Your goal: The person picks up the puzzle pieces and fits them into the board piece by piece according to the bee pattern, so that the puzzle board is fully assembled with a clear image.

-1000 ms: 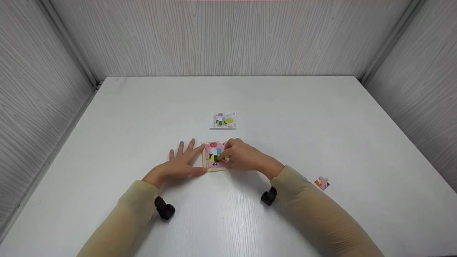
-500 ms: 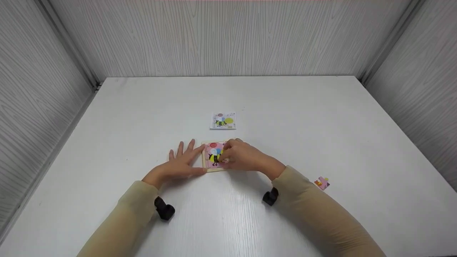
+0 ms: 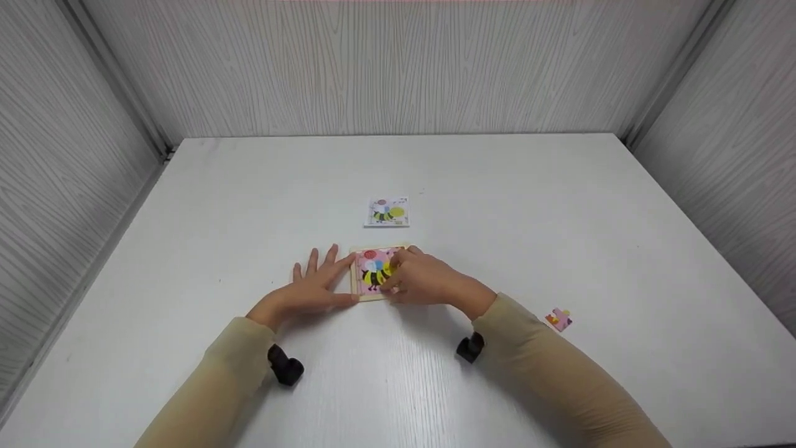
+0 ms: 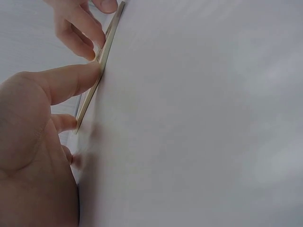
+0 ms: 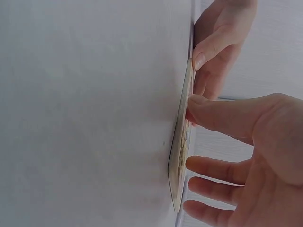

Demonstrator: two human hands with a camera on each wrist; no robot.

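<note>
A square jigsaw puzzle (image 3: 368,281) with a bee on pink ground lies in a pale wooden frame on the table. The left hand (image 3: 311,291) is spread at its left side; thumb and index finger touch the frame edge, as the left wrist view (image 4: 28,127) of that hand shows too. Over the right part of the picture, the right hand (image 3: 426,277) bends its thumb and index finger about a yellow-and-pink puzzle piece, mostly hidden beneath them. In the right wrist view, its thumb (image 5: 222,113) presses the puzzle face while the other fingers (image 5: 213,189) hover over the board.
A loose pink puzzle piece (image 3: 559,319) lies on the table beside the right forearm. Behind the puzzle sits a card (image 3: 388,213) with the same bee picture. Grey wood-grain panels (image 3: 398,68) wall in the white table (image 3: 535,205) at the back and sides.
The right thumb and fingers have shifted slightly over the puzzle, and more of the bee's striped body shows. The left hand has stayed at the frame's edge.
</note>
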